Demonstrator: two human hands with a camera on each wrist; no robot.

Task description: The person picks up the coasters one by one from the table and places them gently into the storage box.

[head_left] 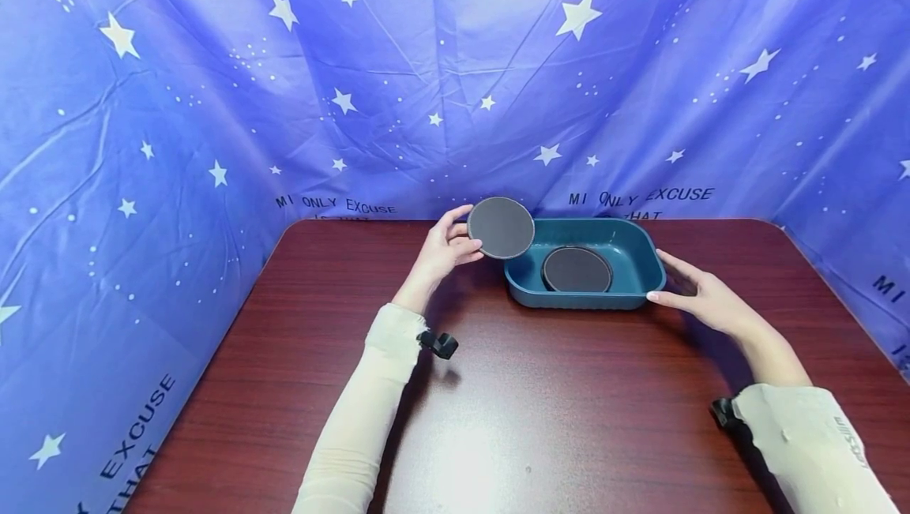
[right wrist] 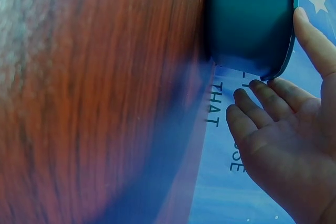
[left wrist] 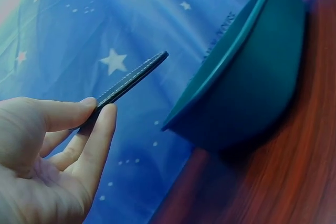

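Observation:
My left hand [head_left: 442, 249] pinches a round dark coaster [head_left: 502, 228] at its left edge, thumb on one face and fingers on the other. The coaster is tilted up and overlaps the left rim of a teal rectangular basin [head_left: 633, 301] in the head view. Pale stitching runs along the coaster's edge [left wrist: 134, 78] in the left wrist view. A second round dark coaster [head_left: 577, 270] lies inside the basin. At the basin's right end, my right hand [head_left: 700, 299] touches the rim with its thumb and fingertips, fingers extended and palm away from the wall [right wrist: 252, 19].
The basin stands near the back edge of a reddish-brown wooden table [head_left: 569, 395]. A blue curtain [head_left: 426, 48] with white stars hangs behind and at both sides. Black wrist mounts sit on both sleeves.

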